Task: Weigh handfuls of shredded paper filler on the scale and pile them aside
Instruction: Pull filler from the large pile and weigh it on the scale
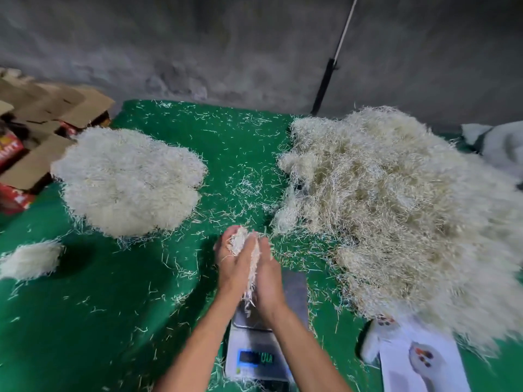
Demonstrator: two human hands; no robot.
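Head camera, looking forward and down

The single wide-angle view sat at the person's head, close above the green bench (113, 292), tilted down and forward. The hands (249, 267) met near the lower centre of the frame, forearms entering from the bottom edge; a grey wall (226, 46) filled the top, its lines bowed by the lens.

scale (256, 355) display blurred, red box (10, 149) lettering unreadable

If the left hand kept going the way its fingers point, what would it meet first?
The left hand points away across the green mat. Likely only scattered shreds lie ahead, between the two piles, up to the mat's far edge; depth is uncertain.
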